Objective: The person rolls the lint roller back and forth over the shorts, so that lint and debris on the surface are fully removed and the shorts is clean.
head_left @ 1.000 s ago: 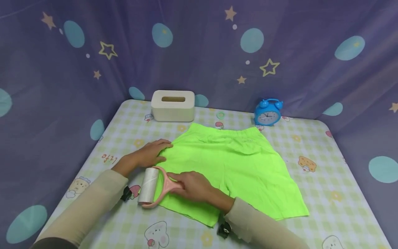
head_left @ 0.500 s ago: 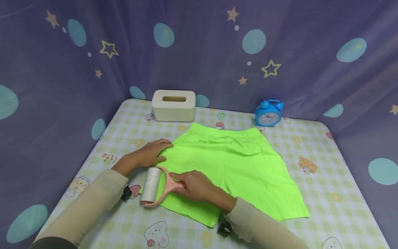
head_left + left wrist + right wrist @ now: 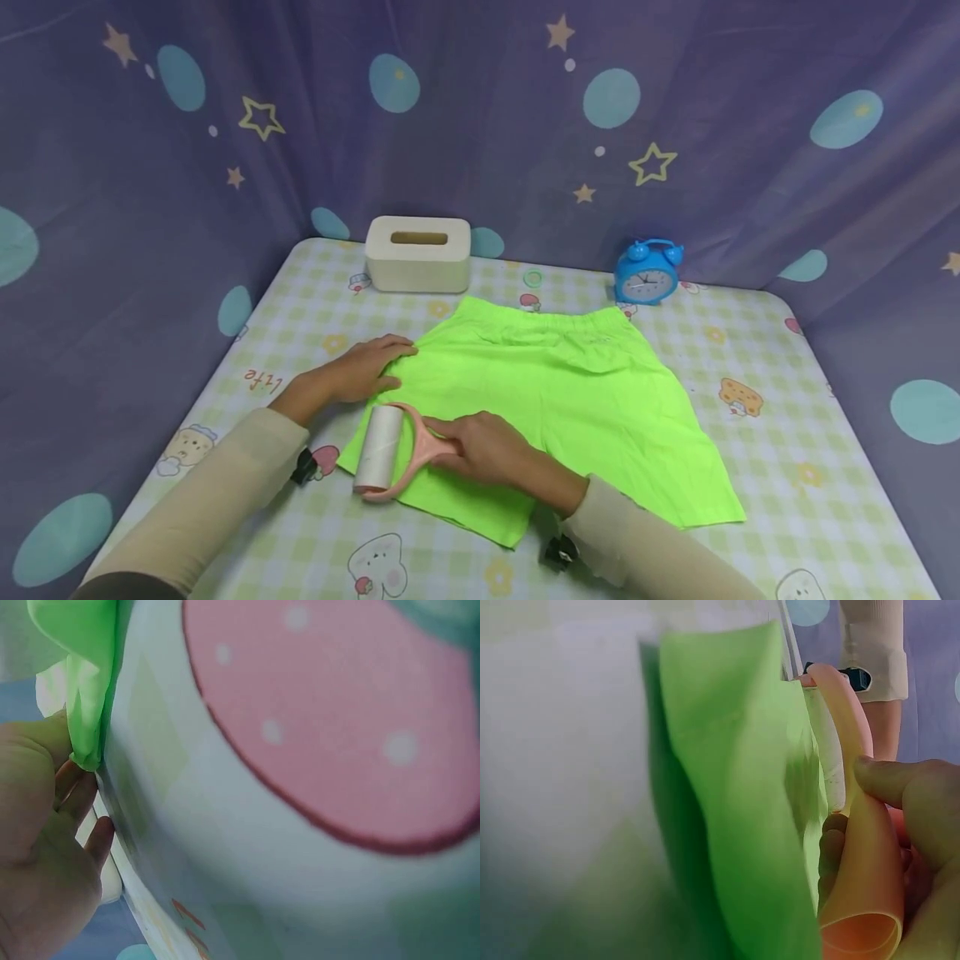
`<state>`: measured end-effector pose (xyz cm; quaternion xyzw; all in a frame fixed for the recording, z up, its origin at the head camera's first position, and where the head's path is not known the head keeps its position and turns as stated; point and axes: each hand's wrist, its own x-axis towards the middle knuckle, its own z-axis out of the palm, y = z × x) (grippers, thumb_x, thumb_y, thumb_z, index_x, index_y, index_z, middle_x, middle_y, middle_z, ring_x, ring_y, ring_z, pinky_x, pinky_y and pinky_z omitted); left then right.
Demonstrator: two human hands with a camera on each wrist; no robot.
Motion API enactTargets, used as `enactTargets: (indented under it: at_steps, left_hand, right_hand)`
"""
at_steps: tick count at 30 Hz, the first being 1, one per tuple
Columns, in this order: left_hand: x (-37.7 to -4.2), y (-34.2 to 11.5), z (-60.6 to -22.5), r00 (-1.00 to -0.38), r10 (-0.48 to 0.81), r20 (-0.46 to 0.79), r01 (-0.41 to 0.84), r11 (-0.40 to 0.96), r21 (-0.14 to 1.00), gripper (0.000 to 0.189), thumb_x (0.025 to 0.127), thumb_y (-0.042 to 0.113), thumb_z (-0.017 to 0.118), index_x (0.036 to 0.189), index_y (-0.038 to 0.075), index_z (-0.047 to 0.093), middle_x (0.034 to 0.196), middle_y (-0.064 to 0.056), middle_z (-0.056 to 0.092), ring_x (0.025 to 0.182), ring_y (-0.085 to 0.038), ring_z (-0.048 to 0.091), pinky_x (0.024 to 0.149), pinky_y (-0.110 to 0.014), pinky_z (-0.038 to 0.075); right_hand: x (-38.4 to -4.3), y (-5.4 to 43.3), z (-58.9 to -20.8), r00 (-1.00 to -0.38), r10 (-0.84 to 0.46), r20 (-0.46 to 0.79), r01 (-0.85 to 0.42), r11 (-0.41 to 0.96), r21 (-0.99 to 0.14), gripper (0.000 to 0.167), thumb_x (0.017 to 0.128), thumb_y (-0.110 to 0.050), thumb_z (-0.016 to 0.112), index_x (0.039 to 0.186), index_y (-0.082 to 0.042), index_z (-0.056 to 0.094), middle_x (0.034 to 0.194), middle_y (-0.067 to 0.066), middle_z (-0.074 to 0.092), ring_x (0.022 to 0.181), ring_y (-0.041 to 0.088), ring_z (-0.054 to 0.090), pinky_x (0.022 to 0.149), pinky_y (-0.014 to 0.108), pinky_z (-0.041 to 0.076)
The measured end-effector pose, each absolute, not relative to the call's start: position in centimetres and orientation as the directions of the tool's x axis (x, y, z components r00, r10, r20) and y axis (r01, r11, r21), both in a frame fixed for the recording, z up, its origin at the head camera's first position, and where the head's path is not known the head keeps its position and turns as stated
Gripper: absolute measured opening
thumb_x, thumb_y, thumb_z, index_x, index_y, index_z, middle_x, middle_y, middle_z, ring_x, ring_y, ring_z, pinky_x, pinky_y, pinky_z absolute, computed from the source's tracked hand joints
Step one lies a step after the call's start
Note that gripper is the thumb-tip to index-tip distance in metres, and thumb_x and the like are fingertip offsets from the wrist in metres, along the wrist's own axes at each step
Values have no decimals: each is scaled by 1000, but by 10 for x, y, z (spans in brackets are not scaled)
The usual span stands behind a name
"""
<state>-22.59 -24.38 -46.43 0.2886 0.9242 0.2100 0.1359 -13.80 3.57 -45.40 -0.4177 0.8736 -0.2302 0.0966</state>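
Neon-green shorts point(image 3: 600, 400) lie spread on the table, waistband away from me. My right hand point(image 3: 483, 448) grips the pink handle of a lint roller point(image 3: 380, 450), its white roll lying over the left leg of the shorts near the hem. In the right wrist view, the thumb presses along the handle point(image 3: 866, 862) and the fingers curl beneath it. My left hand point(image 3: 367, 369) rests on the left side edge of the shorts with its fingers extended. The left wrist view shows the fingers point(image 3: 79, 799) at the fabric's edge, partly behind it.
A cream tissue box point(image 3: 418, 258) stands at the back left, and a blue alarm clock point(image 3: 647, 273) at the back right. A small green ring point(image 3: 532, 278) shows between them. The checked tablecloth point(image 3: 247, 450) has cartoon prints. A purple patterned curtain point(image 3: 487, 150) encloses the table.
My right hand has drawn the lint roller a little to the right over the left leg, uncovering the leg's outer corner. The left hand stays in place.
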Motion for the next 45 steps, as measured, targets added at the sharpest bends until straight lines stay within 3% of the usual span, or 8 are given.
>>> enactTargets:
  at_steps: [5, 12, 24, 34, 45]
  left_hand:
    - [-225, -244, -465, -799, 588, -129, 473, 746, 469, 57, 100, 17, 66, 152, 5, 46, 156, -19, 43, 144, -41, 43, 114, -62, 37]
    - [-226, -244, -467, -798, 585, -144, 469, 754, 460, 57, 100, 19, 66, 153, 6, 45, 157, -19, 41, 144, -41, 42, 115, -61, 37]
    - [-227, -244, -466, -795, 589, -142, 479, 755, 448, 57, 100, 17, 66, 151, 4, 46, 156, -21, 42, 143, -42, 43, 114, -63, 37]
    - [-227, -244, -465, -797, 588, -140, 476, 753, 453, 56, 100, 17, 65, 151, 4, 46, 156, -20, 42, 143, -42, 43, 114, -63, 37]
    - [-228, -244, -469, -797, 589, -131, 481, 751, 451, 58, 99, 16, 67, 151, 4, 45, 156, -19, 42, 143, -41, 43, 114, -61, 38]
  right_hand:
    - [-135, 43, -453, -643, -766, 9, -673, 559, -484, 59, 96, -42, 70, 149, -22, 54, 68, -8, 60, 60, 4, 43, 61, 18, 38]
    - [-128, 57, -455, -634, -773, 12, -676, 546, -495, 45, 95, -36, 73, 136, -18, 68, 75, -7, 68, 63, 0, 48, 63, 16, 40]
    - [-126, 75, -452, -693, -720, -36, -590, 594, -547, 63, 95, -38, 72, 151, -14, 52, 55, -14, 40, 49, -1, 33, 51, 16, 32]
    - [-126, 85, -444, -694, -715, -83, -565, 613, -552, 69, 97, -40, 70, 157, -19, 43, 52, -14, 39, 45, -1, 32, 48, 16, 32]
    - [-124, 112, -440, -691, -716, -99, -561, 617, -551, 67, 96, -39, 70, 155, -17, 46, 53, -15, 33, 46, -1, 27, 49, 17, 31]
